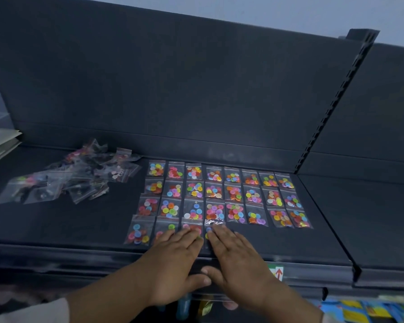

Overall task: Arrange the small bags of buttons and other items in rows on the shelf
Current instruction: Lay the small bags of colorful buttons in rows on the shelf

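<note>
While both hands (175,259) (239,259) press flat — four front-row bags (139,230), twenty-four behind

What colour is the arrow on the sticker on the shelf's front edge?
Red. The head view shows the arrow on a white and green sticker.

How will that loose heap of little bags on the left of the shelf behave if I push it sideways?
The heap of bags would probably slide apart rather than move as one: its glossy plastic looks slippery on the smooth shelf. The bags look thin and crumpled, so likely floppy and light. Rolling seems unlikely.
</note>
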A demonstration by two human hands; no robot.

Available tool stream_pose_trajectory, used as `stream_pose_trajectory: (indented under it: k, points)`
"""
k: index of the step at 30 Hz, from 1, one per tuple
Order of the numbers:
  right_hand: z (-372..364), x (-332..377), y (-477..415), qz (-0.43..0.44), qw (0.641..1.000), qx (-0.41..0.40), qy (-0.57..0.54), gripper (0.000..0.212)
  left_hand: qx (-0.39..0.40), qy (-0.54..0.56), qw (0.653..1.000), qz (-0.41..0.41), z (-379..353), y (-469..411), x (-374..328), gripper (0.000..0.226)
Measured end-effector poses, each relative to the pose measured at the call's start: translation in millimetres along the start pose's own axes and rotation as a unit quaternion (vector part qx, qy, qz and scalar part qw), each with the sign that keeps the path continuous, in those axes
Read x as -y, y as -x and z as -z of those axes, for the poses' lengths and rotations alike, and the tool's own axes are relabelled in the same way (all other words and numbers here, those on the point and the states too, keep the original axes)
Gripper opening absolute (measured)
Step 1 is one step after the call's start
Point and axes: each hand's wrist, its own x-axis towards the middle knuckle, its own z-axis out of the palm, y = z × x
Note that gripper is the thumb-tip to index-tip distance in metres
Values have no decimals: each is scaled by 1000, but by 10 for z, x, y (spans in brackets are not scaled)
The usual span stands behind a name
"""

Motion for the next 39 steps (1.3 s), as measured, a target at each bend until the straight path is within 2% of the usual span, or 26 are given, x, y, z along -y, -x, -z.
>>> stream_pose_trajectory:
  k: [3, 9, 13, 17, 20, 22, 27, 31, 39]
  points:
    - [25, 14, 20, 0, 996, 75, -54, 109, -7, -1, 1000, -7, -13, 5, 14, 84]
    - [97, 43, -3, -3, 995, 69, -66, 105, -24, 17, 1000, -11, 6, 22, 49, 86]
    - [185, 90, -93, 7, 997, 42, -60, 93, -97, 21, 995, -10, 70, 78, 183, 96]
    - [306, 218, -296, 23, 998, 28, -47, 88, -159, 14, 987, 26, 198, 185, 433, 93]
    - [398, 362, -499, 45, 998, 21, -33, 69, -219, -9, 975, 46, 306, 297, 677, 71]
    - [454, 475, -642, 64, 997, 11, -35, 67, -196, -37, 977, 71, 396, 372, 840, 60]
    - [536, 857, -1090, 101, 994, 5, -31, 66, -213, -30, 969, 123, 491, 627, 1307, 75]
    - [609, 1221, -1464, 133, 990, 6, -33, 64, -268, -21, 950, 158, 485, 831, 1728, 61]
    - [585, 1861, -2190, 186, 982, 7, -41, 61, -274, -22, 930, 244, 475, 1201, 2566, 53]
